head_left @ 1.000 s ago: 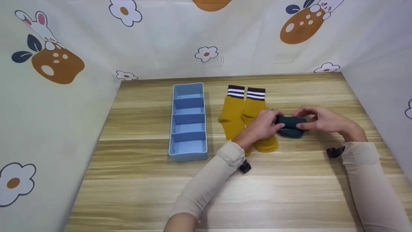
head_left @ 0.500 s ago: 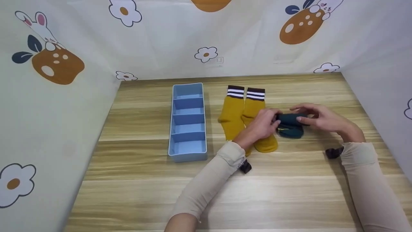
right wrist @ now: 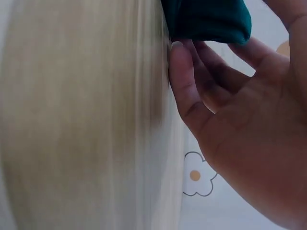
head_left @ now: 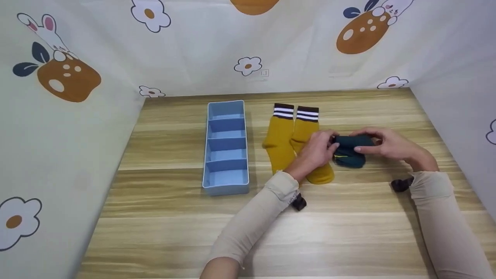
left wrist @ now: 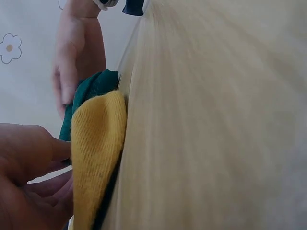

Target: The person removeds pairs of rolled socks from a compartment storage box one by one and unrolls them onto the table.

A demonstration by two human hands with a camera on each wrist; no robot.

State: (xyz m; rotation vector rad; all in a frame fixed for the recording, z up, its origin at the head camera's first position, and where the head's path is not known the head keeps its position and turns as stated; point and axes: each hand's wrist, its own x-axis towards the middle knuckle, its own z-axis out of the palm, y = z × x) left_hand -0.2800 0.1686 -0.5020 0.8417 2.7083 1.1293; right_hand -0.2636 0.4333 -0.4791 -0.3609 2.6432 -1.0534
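A dark green pair of socks (head_left: 350,157), folded into a compact bundle with a small yellow mark, lies at the right of the table. My left hand (head_left: 318,149) pinches its left end between thumb and fingers. At the other end, my right hand (head_left: 387,144) holds the rolled upper part, thumb in front and fingers behind. The right wrist view shows the green fabric (right wrist: 213,21) at those fingertips. Mustard-yellow socks (head_left: 281,135) with dark, white-striped cuffs lie flat beneath my left hand and wrist; one yellow toe (left wrist: 98,124) partly blocks the left wrist view.
A blue organizer box (head_left: 226,188) with several compartments in a row stands left of the yellow socks. Patterned cloth walls (head_left: 201,50) border the wooden table (head_left: 162,224) at the back and both sides.
The upper part of the green bundle has been shifted up and rightward, exposing the yellow mark on the lower part. My right fingers have lifted slightly and come back down on it.
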